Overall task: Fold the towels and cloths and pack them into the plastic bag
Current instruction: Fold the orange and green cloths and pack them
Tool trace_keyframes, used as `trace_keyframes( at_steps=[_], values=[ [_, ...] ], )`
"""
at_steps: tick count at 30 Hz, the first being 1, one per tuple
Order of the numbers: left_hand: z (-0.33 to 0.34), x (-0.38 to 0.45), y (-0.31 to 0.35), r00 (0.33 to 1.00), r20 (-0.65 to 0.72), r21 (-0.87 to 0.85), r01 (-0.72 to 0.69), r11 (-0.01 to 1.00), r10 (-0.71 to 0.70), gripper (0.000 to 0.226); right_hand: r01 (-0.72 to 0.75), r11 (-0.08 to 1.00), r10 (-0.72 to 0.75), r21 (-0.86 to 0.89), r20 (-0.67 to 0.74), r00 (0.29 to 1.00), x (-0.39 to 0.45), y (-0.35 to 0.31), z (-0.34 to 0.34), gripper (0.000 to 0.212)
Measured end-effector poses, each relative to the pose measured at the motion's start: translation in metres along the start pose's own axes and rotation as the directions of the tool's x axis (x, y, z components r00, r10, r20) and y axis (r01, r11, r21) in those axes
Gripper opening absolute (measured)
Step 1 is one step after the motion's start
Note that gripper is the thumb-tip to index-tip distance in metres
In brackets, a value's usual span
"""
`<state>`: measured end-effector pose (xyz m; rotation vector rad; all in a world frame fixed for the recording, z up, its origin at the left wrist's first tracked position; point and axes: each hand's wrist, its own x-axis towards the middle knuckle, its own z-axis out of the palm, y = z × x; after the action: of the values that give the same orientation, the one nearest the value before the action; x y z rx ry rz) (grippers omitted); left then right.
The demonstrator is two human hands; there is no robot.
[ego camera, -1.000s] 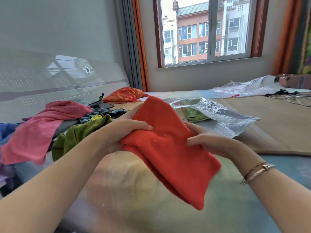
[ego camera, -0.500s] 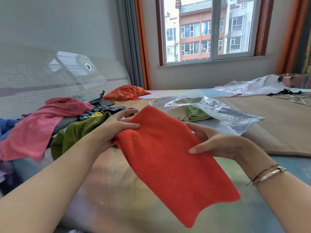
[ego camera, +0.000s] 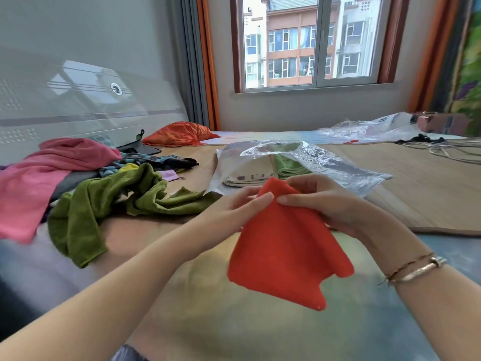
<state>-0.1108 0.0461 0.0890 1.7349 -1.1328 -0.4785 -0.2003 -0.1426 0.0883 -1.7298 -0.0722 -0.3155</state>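
Pinching the red cloth (ego camera: pixel 283 251), left hand (ego camera: pixel 242 207) meets right hand (ego camera: pixel 325 204).

Your head camera: single wide-angle view, looks forward and down across bed (ego camera: pixel 234 321) toward window (ego camera: pixel 312 40), hands close.
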Motion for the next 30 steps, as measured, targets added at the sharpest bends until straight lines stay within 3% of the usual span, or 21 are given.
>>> trace_keyframes(
  at_steps=[7, 9, 11, 14, 19, 22, 25, 27, 29, 30],
  values=[
    [0.018, 0.013, -0.006, 0.997, -0.005, -0.115, 0.082, 0.990, -0.083, 0.054, 0.082, 0.997, -0.082, -0.004, -0.168, 0.982, 0.007, 0.000, -0.003, 0.032],
    [0.017, 0.017, -0.008, 0.995, -0.019, -0.149, 0.094, 0.984, -0.098, 0.050, 0.084, 0.996, -0.081, 0.007, -0.190, 0.978, 0.008, 0.002, -0.007, 0.033],
    [0.013, 0.020, -0.009, 0.991, -0.016, -0.202, 0.126, 0.971, -0.132, 0.045, 0.055, 0.994, -0.073, -0.094, -0.190, 0.979, 0.010, 0.009, -0.016, 0.043],
    [0.005, 0.026, -0.015, 0.987, 0.031, -0.343, 0.158, 0.926, -0.157, 0.053, -0.050, 0.981, 0.024, -0.186, -0.140, 0.990, 0.011, 0.019, -0.028, 0.058],
    [-0.003, 0.035, -0.026, 0.981, 0.040, -0.526, 0.182, 0.831, -0.190, 0.039, -0.265, 0.964, 0.263, 0.027, 0.067, 0.962, 0.007, 0.034, -0.043, 0.056],
    [-0.008, 0.045, -0.033, 0.976, -0.005, -0.564, 0.178, 0.806, -0.219, 0.034, -0.308, 0.948, 0.304, 0.082, 0.060, 0.951, 0.018, 0.047, -0.045, 0.045],
    [-0.014, 0.068, -0.046, 0.943, -0.303, -0.337, 0.027, 0.941, -0.136, 0.030, -0.265, 0.959, 0.278, 0.100, -0.156, 0.948, 0.041, 0.052, -0.048, 0.020],
    [-0.021, 0.086, -0.054, 0.809, -0.580, 0.056, -0.075, 0.996, 0.094, 0.019, -0.247, 0.963, 0.268, 0.105, -0.323, 0.907, 0.063, 0.056, -0.053, 0.017],
    [-0.029, 0.098, -0.057, 0.665, -0.663, 0.486, 0.031, 0.873, 0.345, 0.012, -0.250, 0.964, 0.264, 0.089, -0.414, 0.871, 0.084, 0.068, -0.057, 0.019],
    [-0.033, 0.103, -0.059, 0.625, -0.664, 0.584, 0.089, 0.807, 0.411, 0.010, -0.275, 0.960, 0.272, 0.059, -0.443, 0.854, 0.093, 0.073, -0.056, 0.020]
  ],
)
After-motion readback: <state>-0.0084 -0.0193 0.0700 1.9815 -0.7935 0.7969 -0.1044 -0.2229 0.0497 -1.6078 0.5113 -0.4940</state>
